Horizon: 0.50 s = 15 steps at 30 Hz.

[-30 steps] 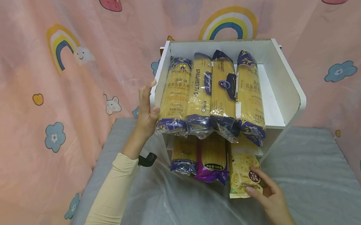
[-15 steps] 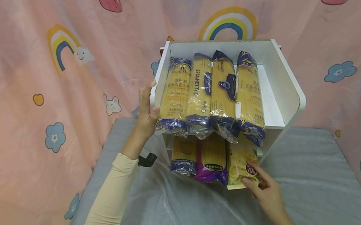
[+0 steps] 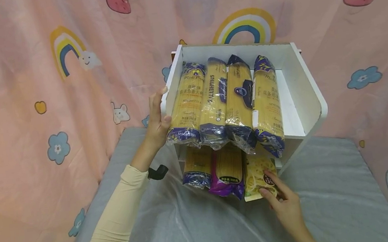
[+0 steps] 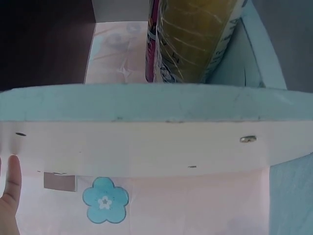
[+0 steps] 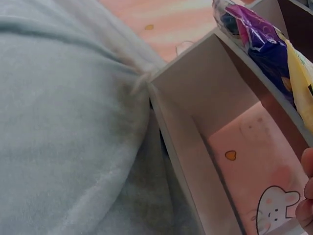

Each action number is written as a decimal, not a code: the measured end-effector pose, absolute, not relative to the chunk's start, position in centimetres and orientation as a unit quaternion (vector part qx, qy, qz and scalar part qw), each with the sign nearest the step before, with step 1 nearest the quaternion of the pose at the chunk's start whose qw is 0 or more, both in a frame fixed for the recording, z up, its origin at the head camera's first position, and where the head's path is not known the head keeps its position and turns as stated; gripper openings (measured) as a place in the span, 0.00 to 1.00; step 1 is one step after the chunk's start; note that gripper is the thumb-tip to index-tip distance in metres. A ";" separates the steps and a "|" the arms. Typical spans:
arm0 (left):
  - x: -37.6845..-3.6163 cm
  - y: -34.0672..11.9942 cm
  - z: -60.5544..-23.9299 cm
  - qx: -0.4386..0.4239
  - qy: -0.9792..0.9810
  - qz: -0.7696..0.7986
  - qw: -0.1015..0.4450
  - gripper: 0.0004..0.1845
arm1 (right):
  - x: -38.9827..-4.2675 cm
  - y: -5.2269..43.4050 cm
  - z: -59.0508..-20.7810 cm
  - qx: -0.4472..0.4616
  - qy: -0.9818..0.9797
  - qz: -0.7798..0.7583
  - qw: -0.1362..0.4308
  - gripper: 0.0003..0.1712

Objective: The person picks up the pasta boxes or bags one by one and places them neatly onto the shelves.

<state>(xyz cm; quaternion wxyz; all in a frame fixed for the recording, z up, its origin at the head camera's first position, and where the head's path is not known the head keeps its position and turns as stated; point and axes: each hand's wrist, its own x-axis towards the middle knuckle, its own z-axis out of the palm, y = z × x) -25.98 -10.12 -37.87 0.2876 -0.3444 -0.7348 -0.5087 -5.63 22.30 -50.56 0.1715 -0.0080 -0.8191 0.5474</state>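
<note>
A white two-tier shelf (image 3: 307, 91) stands on the grey table. Several spaghetti packs (image 3: 226, 101) lie side by side on its upper tier. The lower tier holds a blue-ended pack (image 3: 195, 169), a purple pack (image 3: 227, 171) and a yellow noodle pack (image 3: 253, 170). My right hand (image 3: 269, 186) rests on the yellow pack's near end, fingers flat on top and thumb at its end edge. My left hand (image 3: 160, 108) grips the shelf's left side panel, thumb hooked over the front edge. In the left wrist view one fingertip (image 4: 10, 186) lies beside that panel (image 4: 146, 147).
The grey table cover (image 3: 334, 200) carries a clear plastic sheet (image 3: 199, 225) in front of the shelf. A pink curtain (image 3: 13, 98) with rainbows and strawberries hangs close behind and at both sides. The upper tier has bare room (image 3: 287, 101) at its right end.
My right hand has slid the yellow noodle pack away from me, deeper into the lower tier. The left hand has stayed on the side panel.
</note>
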 end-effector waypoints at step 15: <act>-25.1 -11.0 -37.5 -0.326 -0.740 -0.542 0.229 0.33 | -5.0 24.6 -49.2 0.133 -0.814 0.470 0.313 0.20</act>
